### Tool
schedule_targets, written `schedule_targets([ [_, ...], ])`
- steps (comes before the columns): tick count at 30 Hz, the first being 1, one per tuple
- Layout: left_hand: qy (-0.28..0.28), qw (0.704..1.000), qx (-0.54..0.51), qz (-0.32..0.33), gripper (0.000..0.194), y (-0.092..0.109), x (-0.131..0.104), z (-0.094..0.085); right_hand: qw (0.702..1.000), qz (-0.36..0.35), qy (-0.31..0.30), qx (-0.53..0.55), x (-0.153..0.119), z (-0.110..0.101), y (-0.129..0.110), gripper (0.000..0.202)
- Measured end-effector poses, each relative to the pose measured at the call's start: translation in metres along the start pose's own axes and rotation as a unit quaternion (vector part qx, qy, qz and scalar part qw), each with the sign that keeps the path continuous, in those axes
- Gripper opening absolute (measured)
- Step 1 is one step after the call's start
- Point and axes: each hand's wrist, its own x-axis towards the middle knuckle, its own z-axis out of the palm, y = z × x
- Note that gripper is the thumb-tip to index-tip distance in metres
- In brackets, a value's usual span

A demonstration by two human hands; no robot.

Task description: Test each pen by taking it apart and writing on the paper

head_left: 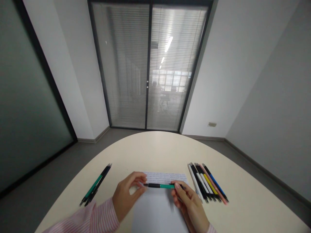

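Note:
A green and black pen (166, 186) lies level across the air above a sheet of paper (157, 212). My right hand (190, 204) grips its green end between thumb and fingers. At the black end, my left hand (127, 194) curves its thumb and fingers around the tip, with a gap between them; whether they touch the tip I cannot tell. Lines of writing run along the top of the sheet, while its lower part is blank.
Left on the round table (155, 145) lie a green and black pen (94, 186) and a black pen (98, 187) side by side. To the right is a row of several pens, including a white pen (194, 181), a yellow pen (210, 183) and a blue pen (215, 181).

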Motion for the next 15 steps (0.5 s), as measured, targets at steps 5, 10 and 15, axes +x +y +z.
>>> schedule_targets([
  [5,-0.021,0.999,0.041,-0.021,0.010,0.0009,0.0007,-0.0007,1.000,0.000,-0.011,-0.007,0.0031,-0.0043,0.0031,0.037],
  [10,-0.007,1.000,-0.013,-0.025,0.020,0.0004,0.0000,0.0008,1.000,0.007,-0.005,-0.002,0.0009,-0.0026,-0.0004,0.038],
  [15,-0.002,1.000,0.024,-0.006,0.008,0.0064,0.0018,-0.0031,1.000,0.006,-0.005,0.000,-0.0016,0.0008,-0.0041,0.037],
])
